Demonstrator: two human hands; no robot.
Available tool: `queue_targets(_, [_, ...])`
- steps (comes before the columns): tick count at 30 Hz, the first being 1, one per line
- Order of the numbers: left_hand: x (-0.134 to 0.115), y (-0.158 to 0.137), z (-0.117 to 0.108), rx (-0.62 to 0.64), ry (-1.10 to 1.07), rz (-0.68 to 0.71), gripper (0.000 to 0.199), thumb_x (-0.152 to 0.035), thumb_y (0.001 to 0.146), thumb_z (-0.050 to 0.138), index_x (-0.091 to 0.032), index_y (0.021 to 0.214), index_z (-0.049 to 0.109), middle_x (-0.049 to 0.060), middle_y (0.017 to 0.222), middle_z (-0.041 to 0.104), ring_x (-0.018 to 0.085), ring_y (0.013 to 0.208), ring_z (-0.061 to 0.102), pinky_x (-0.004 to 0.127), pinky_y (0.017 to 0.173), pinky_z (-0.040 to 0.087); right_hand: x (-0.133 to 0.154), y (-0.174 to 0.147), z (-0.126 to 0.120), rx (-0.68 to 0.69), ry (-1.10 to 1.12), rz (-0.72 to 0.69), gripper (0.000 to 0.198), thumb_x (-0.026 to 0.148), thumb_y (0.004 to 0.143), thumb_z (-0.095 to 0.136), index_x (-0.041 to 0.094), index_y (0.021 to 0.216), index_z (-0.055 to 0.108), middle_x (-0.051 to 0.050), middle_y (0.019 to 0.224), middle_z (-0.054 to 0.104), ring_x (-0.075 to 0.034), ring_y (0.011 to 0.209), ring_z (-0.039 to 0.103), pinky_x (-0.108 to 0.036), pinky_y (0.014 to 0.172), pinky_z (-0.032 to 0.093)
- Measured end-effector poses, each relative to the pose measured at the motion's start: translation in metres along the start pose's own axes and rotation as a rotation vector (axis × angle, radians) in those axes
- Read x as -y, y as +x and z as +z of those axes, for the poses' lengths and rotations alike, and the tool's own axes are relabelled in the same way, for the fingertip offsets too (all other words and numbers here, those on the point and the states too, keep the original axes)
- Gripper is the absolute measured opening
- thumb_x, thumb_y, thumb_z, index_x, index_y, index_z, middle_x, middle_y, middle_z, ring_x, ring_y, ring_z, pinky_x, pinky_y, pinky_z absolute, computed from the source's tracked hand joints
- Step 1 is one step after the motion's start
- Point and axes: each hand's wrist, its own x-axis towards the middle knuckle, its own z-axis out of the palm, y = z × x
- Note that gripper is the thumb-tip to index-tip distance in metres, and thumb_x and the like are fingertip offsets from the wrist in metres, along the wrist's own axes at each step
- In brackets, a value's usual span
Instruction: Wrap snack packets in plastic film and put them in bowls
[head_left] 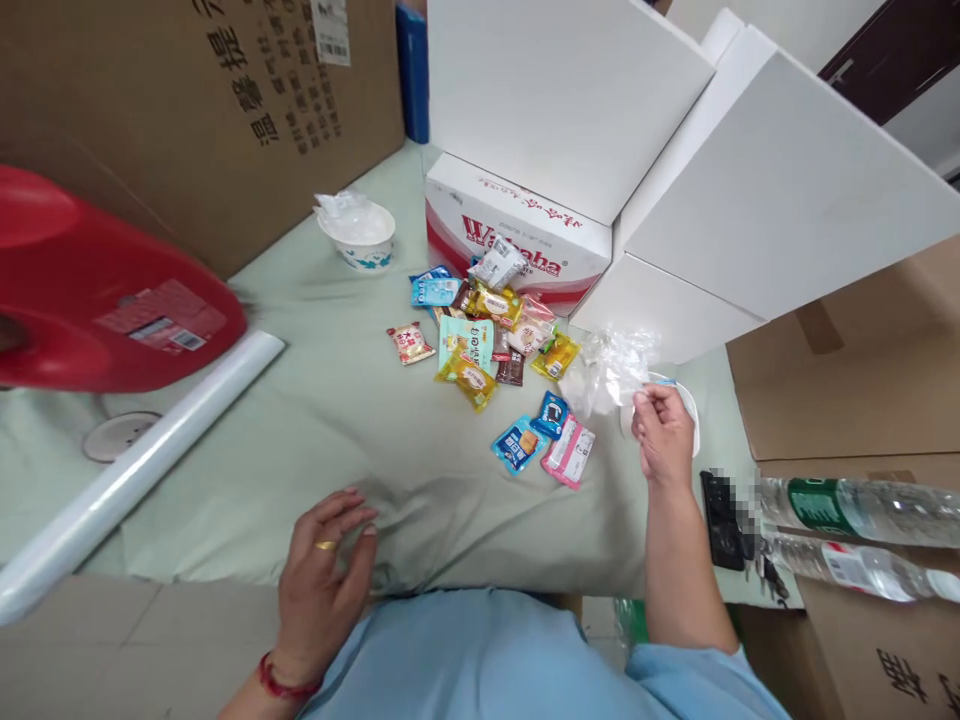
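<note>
Between the thumb and fingers of my right hand [664,435] is a thin clear plastic bag [616,368], which hangs crumpled off to the left. Partly hidden behind that hand is a white bowl [694,410]. My left hand [326,560] rests near the front edge of the cloth with its fingers apart and nothing in them. Ahead of it lies a loose heap of wrapped snacks, among them a mint-green packet [466,338] and a yellow packet [469,378]. Nearer to me are a blue packet [519,444], a dark blue packet [551,414] and a pink packet [570,452].
A paper bowl [364,238] with clear plastic in it stands at the back left. Behind the snacks is a Wahaha carton [517,230]. A red jug [112,290] and a plastic film roll [150,470] lie left; water bottles [862,508] lie right.
</note>
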Motion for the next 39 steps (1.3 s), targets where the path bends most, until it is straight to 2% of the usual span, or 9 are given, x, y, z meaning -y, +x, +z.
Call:
queue_targets(3, [-0.022, 0.013, 0.012, 0.129, -0.174, -0.205, 0.022, -0.041, 0.097, 0.057, -0.022, 0.101, 0.068, 0.005, 0.101, 0.070, 0.023, 0.099, 0.068, 0.041, 0.094, 0.054, -0.008, -0.047, -0.002, -0.037, 0.499, 0.398, 0.031, 0.038, 0.076, 0.081, 0.024, 0.089, 0.056, 0.009, 0.065, 0.049, -0.004, 0.042, 0.023, -0.014, 0.036, 0.021])
queue_targets(7, [-0.064, 0.033, 0.053, 0.397, -0.608, -0.498, 0.048, -0.065, 0.095, 0.051, -0.020, 0.103, 0.065, 0.008, 0.102, 0.069, 0.023, 0.097, 0.068, 0.037, 0.079, 0.060, -0.019, -0.105, 0.008, 0.113, 0.748, 0.733, 0.039, 0.029, 0.068, 0.085, 0.021, 0.070, 0.047, 0.005, 0.067, 0.056, -0.003, 0.044, 0.027, -0.012, 0.035, 0.023])
queue_targets(10, [-0.095, 0.041, 0.088, 0.536, -0.857, -0.620, 0.058, -0.074, 0.090, 0.051, -0.021, 0.112, 0.060, 0.012, 0.122, 0.065, 0.027, 0.115, 0.065, 0.039, 0.082, 0.061, -0.017, -0.130, 0.008, 0.180, 0.761, 0.797, 0.032, 0.026, 0.069, 0.083, 0.022, 0.076, 0.052, 0.004, 0.067, 0.058, -0.003, 0.044, 0.027, -0.013, 0.036, 0.024])
queue_targets(15, [-0.122, 0.041, 0.128, 0.759, -0.934, -0.503, 0.059, -0.065, 0.073, 0.079, -0.020, 0.110, 0.064, 0.010, 0.116, 0.069, 0.025, 0.110, 0.064, 0.039, 0.095, 0.053, -0.007, -0.145, -0.001, 0.258, 0.679, 0.790, 0.034, 0.033, 0.070, 0.085, 0.023, 0.089, 0.058, 0.006, 0.065, 0.058, -0.003, 0.043, 0.026, -0.013, 0.038, 0.021])
queue_targets(21, [-0.099, 0.038, 0.110, 0.615, -0.756, -0.565, 0.043, -0.060, 0.077, 0.074, -0.019, 0.077, 0.059, -0.003, 0.068, 0.056, 0.013, 0.065, 0.051, 0.026, 0.065, 0.043, -0.011, -0.153, 0.004, 0.436, 0.230, 0.487, 0.034, 0.056, 0.095, 0.060, 0.023, 0.095, 0.065, 0.000, 0.074, 0.062, -0.010, 0.051, 0.042, -0.021, 0.044, 0.034])
queue_targets(26, [-0.060, 0.033, 0.060, 0.349, -0.437, -0.696, 0.048, -0.063, 0.070, 0.077, -0.019, 0.081, 0.060, -0.005, 0.066, 0.053, 0.011, 0.062, 0.045, 0.023, 0.058, 0.036, -0.027, -0.153, 0.031, 0.597, -0.418, -0.069, 0.033, 0.039, 0.093, 0.067, 0.026, 0.123, 0.068, -0.013, 0.129, 0.065, -0.023, 0.091, 0.065, -0.033, 0.073, 0.053])
queue_targets(29, [-0.052, 0.023, 0.046, 0.310, -0.433, -0.778, 0.052, -0.065, 0.064, 0.079, -0.020, 0.079, 0.059, -0.005, 0.065, 0.054, 0.011, 0.060, 0.044, 0.023, 0.056, 0.034, -0.025, -0.150, 0.046, 0.719, -0.543, -0.183, 0.019, 0.029, 0.098, 0.058, 0.028, 0.110, 0.073, -0.010, 0.114, 0.069, -0.022, 0.090, 0.067, -0.031, 0.072, 0.053])
queue_targets(34, [-0.056, 0.014, 0.048, 0.256, -0.508, -0.801, 0.046, -0.059, 0.065, 0.079, -0.020, 0.080, 0.060, -0.005, 0.064, 0.053, 0.011, 0.059, 0.043, 0.023, 0.056, 0.034, -0.005, -0.107, 0.032, 0.314, -0.452, -0.301, 0.027, 0.035, 0.105, 0.045, 0.025, 0.103, 0.070, -0.011, 0.099, 0.068, -0.024, 0.096, 0.065, -0.037, 0.089, 0.053])
queue_targets(39, [-0.062, 0.016, 0.053, 0.242, -0.435, -0.620, 0.034, -0.051, 0.076, 0.072, -0.022, 0.082, 0.057, -0.006, 0.064, 0.050, 0.011, 0.058, 0.045, 0.024, 0.057, 0.037, 0.001, -0.065, 0.013, 0.053, -0.421, -0.083, 0.038, 0.053, 0.096, 0.057, 0.020, 0.112, 0.067, -0.012, 0.104, 0.066, -0.021, 0.074, 0.060, -0.039, 0.076, 0.054])
